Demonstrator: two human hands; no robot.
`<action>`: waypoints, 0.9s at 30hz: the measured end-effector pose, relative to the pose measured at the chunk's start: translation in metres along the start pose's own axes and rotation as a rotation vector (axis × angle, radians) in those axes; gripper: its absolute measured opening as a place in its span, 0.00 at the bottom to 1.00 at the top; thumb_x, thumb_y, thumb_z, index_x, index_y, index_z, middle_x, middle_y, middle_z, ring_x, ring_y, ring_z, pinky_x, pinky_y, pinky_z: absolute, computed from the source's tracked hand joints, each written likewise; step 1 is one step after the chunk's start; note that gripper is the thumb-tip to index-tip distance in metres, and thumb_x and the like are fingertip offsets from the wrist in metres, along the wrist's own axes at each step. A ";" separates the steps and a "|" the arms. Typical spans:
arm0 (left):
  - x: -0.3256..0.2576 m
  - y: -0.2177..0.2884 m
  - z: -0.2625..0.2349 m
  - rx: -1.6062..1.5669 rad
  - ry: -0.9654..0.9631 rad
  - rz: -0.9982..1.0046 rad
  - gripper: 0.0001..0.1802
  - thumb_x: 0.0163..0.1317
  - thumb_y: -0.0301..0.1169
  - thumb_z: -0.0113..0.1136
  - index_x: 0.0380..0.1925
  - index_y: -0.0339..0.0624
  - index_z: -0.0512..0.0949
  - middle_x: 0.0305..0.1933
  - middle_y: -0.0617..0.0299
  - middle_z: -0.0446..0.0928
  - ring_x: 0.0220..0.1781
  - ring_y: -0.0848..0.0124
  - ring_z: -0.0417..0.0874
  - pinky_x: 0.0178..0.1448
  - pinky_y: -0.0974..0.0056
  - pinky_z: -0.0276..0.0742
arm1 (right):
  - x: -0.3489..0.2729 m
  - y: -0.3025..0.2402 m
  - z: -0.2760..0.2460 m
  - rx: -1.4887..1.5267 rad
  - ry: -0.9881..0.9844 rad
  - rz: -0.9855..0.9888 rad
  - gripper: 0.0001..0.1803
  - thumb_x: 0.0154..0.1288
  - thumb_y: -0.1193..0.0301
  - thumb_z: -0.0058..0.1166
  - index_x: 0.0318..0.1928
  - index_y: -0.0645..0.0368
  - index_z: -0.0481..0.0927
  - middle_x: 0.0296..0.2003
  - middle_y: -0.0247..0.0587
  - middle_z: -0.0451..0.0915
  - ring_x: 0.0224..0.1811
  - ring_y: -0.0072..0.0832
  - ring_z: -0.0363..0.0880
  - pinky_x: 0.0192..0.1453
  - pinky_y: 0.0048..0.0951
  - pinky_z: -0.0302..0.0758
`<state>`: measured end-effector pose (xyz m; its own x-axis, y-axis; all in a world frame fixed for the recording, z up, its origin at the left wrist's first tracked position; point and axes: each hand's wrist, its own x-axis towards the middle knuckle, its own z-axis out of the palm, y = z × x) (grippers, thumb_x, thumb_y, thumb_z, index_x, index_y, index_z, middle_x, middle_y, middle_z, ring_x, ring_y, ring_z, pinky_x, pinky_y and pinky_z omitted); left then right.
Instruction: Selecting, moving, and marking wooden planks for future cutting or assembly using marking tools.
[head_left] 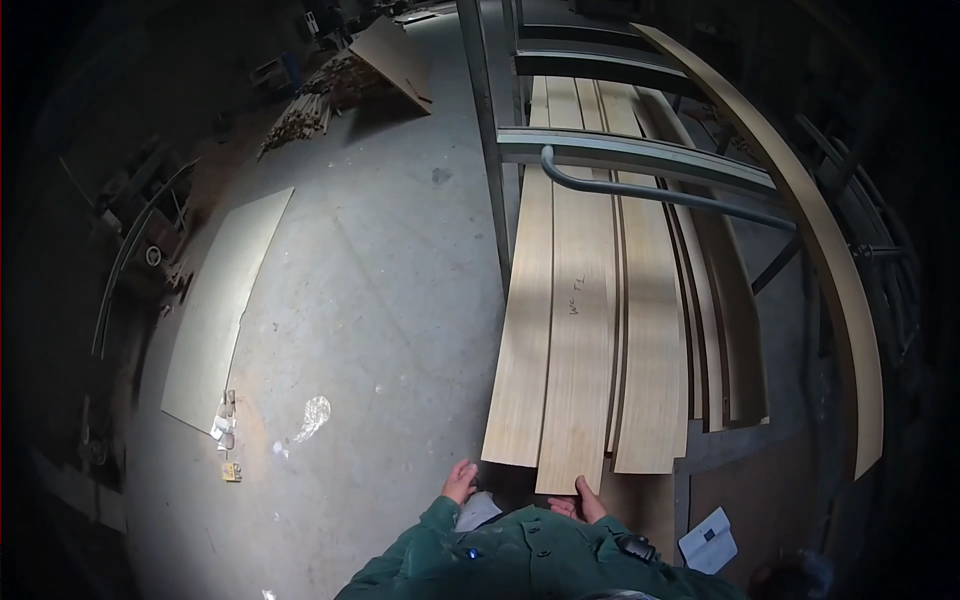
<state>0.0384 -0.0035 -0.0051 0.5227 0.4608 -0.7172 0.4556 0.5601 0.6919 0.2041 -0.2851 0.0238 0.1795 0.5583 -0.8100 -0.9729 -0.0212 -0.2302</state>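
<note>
A long, pale wooden board [575,400] with handwriting on its face reaches toward me, its near end sticking out past the boards beside it. At that end my right hand [586,503] grips the edge, thumb on top and fingers partly hidden underneath. To the left, just off the near end of a second pale board [516,400], is my left hand [460,483]; its fingers are loosely bent and nothing shows in them. Another pale board [647,390] lies to the right, over more stacked boards.
A metal rack [640,150] stands over the boards, with a bent grey tube [660,190] across it. One long curved strip [830,270] leans at the right. A flat panel [228,310] lies on the floor at left, near a small yellow box [232,472]. White paper [708,541] rests at lower right.
</note>
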 end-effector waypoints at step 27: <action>-0.020 0.071 -0.012 0.033 -0.398 -0.198 0.30 0.74 0.44 0.54 0.61 0.31 0.59 0.62 0.45 0.71 0.63 0.58 0.76 0.65 0.53 0.74 | -0.002 0.081 0.121 0.355 -0.118 -0.123 0.41 0.75 0.39 0.35 0.69 0.62 0.67 0.61 0.58 0.76 0.66 0.45 0.73 0.70 0.51 0.69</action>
<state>0.0520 0.0352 0.0572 0.6570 0.0425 -0.7527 0.5942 0.5853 0.5517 0.1075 -0.1872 0.0724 0.3005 0.6306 -0.7156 -0.9385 0.3291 -0.1041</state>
